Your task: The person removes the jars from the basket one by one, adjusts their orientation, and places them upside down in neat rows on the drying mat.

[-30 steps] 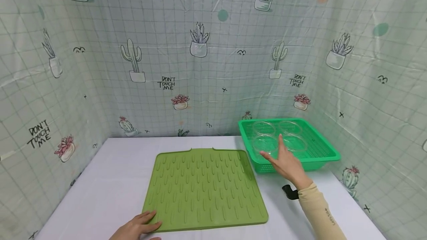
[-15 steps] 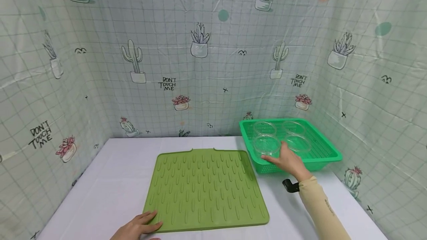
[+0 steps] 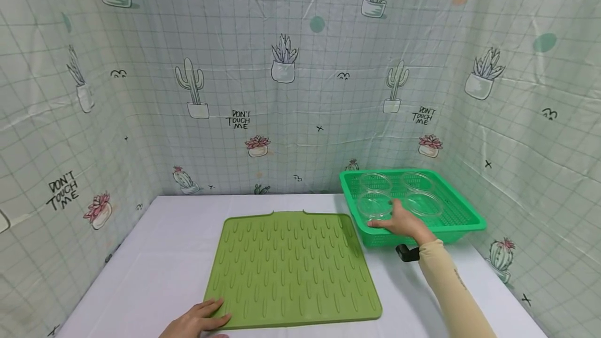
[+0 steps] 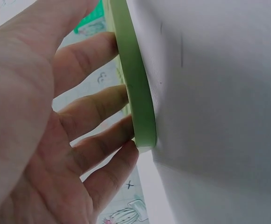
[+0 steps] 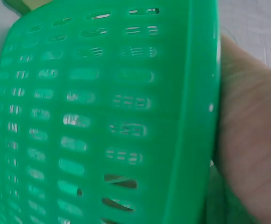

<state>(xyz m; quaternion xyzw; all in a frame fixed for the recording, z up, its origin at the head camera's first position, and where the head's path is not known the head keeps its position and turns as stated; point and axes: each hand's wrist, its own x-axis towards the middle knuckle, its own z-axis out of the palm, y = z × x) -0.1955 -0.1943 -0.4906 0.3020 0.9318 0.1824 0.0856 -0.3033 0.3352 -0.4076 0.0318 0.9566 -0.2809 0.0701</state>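
Movement shows at the right of the frame: I see that the person's right hand (image 3: 403, 220) has dropped from its stretched reach above the green basket (image 3: 462, 227) to just over the basket's near-left part. Thumb and forefinger are now beside the nearest clear dish (image 3: 374, 204), lower left among four lying in the basket. I judge that this turns a reach into a grasp attempt on that dish. Whether they already pinch it I cannot tell; the basket wall hides the fingers in the right wrist view. Three other clear dishes (image 3: 424, 205) lie around it in the basket.

At the lower left, I find the left hand (image 3: 192, 321) unchanged: fingers extended, resting on the lower-left corner of the green mat (image 3: 293, 270), grasping nothing. The mat lies mid-frame on the white tabletop (image 3: 183, 254), probably steadied by that touch.
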